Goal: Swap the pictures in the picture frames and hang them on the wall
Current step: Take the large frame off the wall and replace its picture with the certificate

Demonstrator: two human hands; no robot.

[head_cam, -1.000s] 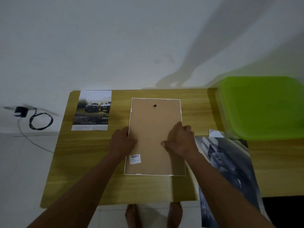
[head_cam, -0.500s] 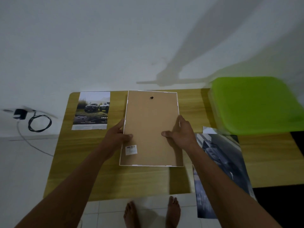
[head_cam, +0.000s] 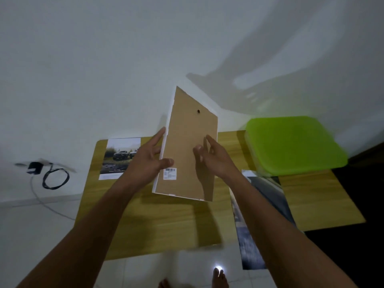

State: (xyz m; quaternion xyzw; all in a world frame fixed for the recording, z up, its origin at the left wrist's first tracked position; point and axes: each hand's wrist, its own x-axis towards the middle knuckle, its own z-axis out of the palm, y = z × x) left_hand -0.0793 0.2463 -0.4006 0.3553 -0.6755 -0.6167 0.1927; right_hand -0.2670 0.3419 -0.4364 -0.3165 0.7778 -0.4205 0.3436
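Note:
A white picture frame (head_cam: 187,142) is raised off the wooden table (head_cam: 166,221), tilted, its brown backing board with a hanging hole and a barcode sticker facing me. My left hand (head_cam: 148,163) grips its left edge, thumb on the backing. My right hand (head_cam: 214,159) is at the frame's right part, fingers spread over the backing; whether it grips is unclear. A truck picture (head_cam: 119,157) lies flat at the table's back left. A dark car poster (head_cam: 261,215) lies at the right and hangs over the front edge.
A green plastic lid or bin (head_cam: 295,145) sits at the table's back right. The white wall (head_cam: 124,59) stands right behind the table. A black adapter with coiled cable (head_cam: 49,175) is at the left by the wall. My bare feet (head_cam: 218,277) are below the table edge.
The frame was lying flat on the table; both hands slid it back, then lifted and tilted it upright towards the wall. My right hand's fingers have spread.

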